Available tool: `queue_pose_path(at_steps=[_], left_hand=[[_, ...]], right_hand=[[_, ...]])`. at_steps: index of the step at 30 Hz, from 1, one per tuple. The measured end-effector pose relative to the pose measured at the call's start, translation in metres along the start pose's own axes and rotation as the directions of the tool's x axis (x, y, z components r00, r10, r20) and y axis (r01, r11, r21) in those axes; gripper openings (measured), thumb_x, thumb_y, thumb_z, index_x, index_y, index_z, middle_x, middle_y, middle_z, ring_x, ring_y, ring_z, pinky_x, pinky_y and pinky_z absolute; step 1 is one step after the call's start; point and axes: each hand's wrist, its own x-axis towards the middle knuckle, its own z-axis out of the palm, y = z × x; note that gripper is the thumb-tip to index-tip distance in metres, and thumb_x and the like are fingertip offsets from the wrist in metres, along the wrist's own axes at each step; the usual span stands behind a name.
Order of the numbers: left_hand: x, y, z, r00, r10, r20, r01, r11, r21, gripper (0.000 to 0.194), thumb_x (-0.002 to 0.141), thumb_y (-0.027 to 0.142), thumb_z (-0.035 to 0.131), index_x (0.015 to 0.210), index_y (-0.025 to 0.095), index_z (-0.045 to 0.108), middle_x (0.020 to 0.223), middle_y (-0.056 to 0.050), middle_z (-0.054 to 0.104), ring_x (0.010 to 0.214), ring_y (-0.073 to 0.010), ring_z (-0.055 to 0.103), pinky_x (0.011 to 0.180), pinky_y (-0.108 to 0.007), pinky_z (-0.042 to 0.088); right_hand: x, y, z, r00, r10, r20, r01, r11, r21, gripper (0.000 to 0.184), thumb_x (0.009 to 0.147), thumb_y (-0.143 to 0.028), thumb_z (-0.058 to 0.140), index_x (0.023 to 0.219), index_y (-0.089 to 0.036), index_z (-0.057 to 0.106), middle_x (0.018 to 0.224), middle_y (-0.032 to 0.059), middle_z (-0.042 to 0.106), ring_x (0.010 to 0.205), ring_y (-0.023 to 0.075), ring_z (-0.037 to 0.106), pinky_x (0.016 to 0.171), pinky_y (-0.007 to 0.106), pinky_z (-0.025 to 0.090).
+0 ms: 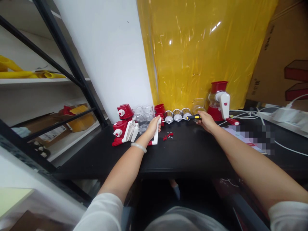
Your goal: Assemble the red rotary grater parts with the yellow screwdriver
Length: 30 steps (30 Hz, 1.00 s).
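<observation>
My left hand (153, 126) is closed around a white crank handle (156, 136) with a red grip at its lower end. In my right hand (206, 120) is a screwdriver (192, 117) with a black and yellow handle, held level. Its long shaft points left, and the tip meets or nearly meets the upper end of the crank handle; I cannot tell which. Small red parts and screws (168, 136) lie on the black table just right of my left hand.
Red and white grater bodies (124, 112), clear plastic cups (143, 113) and metal grating drums (177, 115) line the table's (187, 157) back. An assembled rotary grater (218, 102) stands right, near white cables (250, 114) and a printed sheet (237, 134). A black-framed shelf (84, 86) is at left.
</observation>
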Motion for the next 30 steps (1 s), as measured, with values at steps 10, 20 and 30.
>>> queue_pose_path(at_steps=[10,20,30], left_hand=[[-0.003,0.002,0.002,0.999,0.013,0.046,-0.013,1.000,0.012,0.034,0.103,0.046,0.049,0.093,0.017,0.064,0.049,0.005,0.046,0.036,-0.0102,0.041,0.039,-0.021,0.033],[-0.002,0.001,0.001,0.999,-0.008,0.040,0.008,1.000,0.000,0.038,0.101,0.052,0.053,0.092,0.017,0.065,0.049,0.005,0.045,0.037,-0.0098,0.041,0.040,-0.021,0.033],[-0.001,0.001,0.000,0.999,-0.018,0.051,0.019,1.000,-0.020,0.041,0.099,0.057,0.057,0.090,0.017,0.066,0.050,0.004,0.046,0.037,-0.0097,0.041,0.040,-0.022,0.032]], right_hand=[[0.000,-0.006,0.001,0.998,0.058,0.001,-0.057,0.986,0.154,0.008,0.083,-0.027,0.062,0.080,-0.022,0.056,0.059,-0.0036,0.056,0.047,0.0101,0.051,0.046,0.022,0.047],[0.000,0.000,-0.003,0.999,-0.036,0.006,0.036,0.998,-0.045,0.035,0.085,-0.048,0.075,0.072,-0.023,0.053,0.045,-0.0071,0.041,0.042,0.0093,0.041,0.048,0.023,0.051],[-0.002,-0.008,-0.001,0.998,0.037,0.042,-0.042,0.993,0.113,0.017,0.076,-0.030,0.071,0.081,-0.023,0.057,0.065,-0.0030,0.059,0.052,0.0113,0.055,0.051,0.024,0.051]])
